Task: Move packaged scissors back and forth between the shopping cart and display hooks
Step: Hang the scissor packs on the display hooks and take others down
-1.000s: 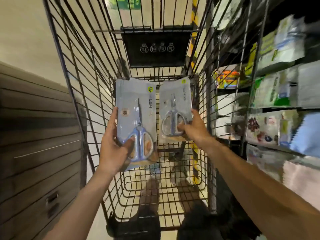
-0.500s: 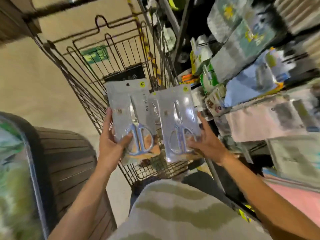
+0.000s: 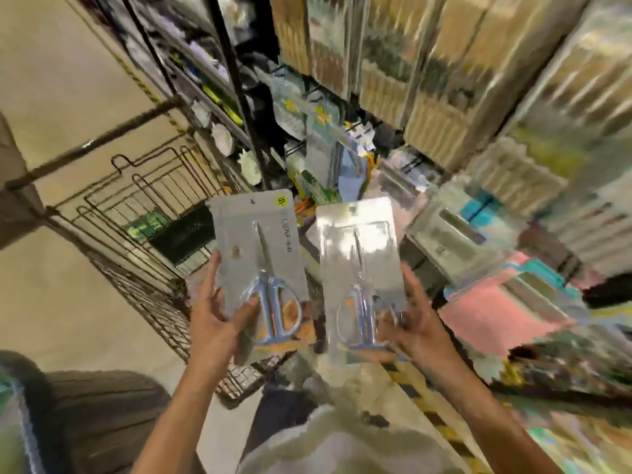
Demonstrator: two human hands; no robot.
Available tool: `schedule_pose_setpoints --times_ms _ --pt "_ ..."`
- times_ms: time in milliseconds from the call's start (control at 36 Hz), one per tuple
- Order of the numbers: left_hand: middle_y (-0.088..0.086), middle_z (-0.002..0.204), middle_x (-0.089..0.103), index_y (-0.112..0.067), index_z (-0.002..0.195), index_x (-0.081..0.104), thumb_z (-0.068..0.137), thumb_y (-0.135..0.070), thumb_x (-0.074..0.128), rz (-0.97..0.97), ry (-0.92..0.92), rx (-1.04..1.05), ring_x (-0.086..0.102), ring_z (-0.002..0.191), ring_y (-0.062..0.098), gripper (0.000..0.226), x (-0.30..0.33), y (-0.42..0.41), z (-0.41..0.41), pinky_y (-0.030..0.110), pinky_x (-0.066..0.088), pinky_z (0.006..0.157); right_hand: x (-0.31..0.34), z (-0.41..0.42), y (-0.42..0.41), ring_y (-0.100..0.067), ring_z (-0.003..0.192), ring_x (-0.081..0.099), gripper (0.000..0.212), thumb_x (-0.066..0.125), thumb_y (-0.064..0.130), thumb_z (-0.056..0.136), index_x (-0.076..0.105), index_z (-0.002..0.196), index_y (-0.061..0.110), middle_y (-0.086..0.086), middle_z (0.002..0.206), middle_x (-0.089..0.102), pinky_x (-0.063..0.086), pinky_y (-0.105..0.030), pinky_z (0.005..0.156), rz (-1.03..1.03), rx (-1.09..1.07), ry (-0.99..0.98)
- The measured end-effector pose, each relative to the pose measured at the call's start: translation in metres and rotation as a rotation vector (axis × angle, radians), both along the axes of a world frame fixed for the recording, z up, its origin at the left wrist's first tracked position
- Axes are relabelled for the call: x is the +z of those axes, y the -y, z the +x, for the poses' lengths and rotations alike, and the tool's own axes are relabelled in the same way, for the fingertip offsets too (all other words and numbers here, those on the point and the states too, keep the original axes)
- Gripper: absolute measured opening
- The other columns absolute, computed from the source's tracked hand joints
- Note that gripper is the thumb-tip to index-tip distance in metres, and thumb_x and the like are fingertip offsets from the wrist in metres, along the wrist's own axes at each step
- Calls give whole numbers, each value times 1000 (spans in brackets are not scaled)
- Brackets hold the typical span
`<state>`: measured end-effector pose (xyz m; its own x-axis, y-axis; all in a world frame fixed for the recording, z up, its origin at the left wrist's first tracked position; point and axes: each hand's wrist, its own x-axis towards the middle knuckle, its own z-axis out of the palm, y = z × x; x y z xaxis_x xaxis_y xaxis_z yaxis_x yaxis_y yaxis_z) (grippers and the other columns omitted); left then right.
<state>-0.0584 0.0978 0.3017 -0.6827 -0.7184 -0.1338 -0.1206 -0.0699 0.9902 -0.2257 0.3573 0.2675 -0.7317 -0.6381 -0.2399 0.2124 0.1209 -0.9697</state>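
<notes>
Your left hand (image 3: 219, 323) and right hand (image 3: 415, 325) each pinch a scissors pack (image 3: 260, 268) by its lower end, right of the cart (image 3: 143, 213); these light, stiff, slick cards probably hang best gripped low.

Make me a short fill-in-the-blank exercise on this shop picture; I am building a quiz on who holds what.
1. The left hand grips a scissors pack bearing a small ____ sticker at its top corner.
2. The right hand holds the second scissors pack by its ____ end.
3. The wire shopping cart lies to the ____ of both packs.

Missing words: yellow; lower; left
</notes>
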Motion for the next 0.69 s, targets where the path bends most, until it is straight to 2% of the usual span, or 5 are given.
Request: schedule_pose_setpoints --times_ms 139,278,389,556,694 --pt "-7 153 50 -56 150 31 82 -11 77 -68 37 -119 60 130 19 93 16 -52 -2 56 54 100 11 27 -75 -13 126 61 100 71 -17 80 32 154 39 18 142 59 57 -30 91 -45 -198 -11" --pt "-12 150 53 -55 150 32 85 -7 75 -65 -8 -281 61 128 15 92 33 -95 -11 48 57 97 24 65 -130 -15 80 70 95 71 -11 84 34 150 47 6 131 66 58 -28 66 -56 -352 -23" --pt "-12 149 54 -57 147 36 84 -5 76 -34 -38 -406 60 129 18 92 36 -122 -18 57 51 103 32 101 -160 -8 115 66 93 70 -10 85 31 152 42 18 148 52 59 -26 81 -60 -494 -65" --pt "-15 131 67 -58 144 40 87 4 73 -30 -71 -597 68 115 12 90 30 -160 -20 32 59 90 44 167 -196 -15 106 66 93 68 -6 89 26 154 46 6 146 57 58 -29 81 -36 -716 -97" --pt "-7 136 65 -59 146 37 82 -7 83 -36 -64 -784 68 117 17 94 30 -190 -15 40 58 94 59 223 -215 -17 114 69 92 67 -5 90 24 155 44 3 138 64 59 -28 81 -5 -909 -71"
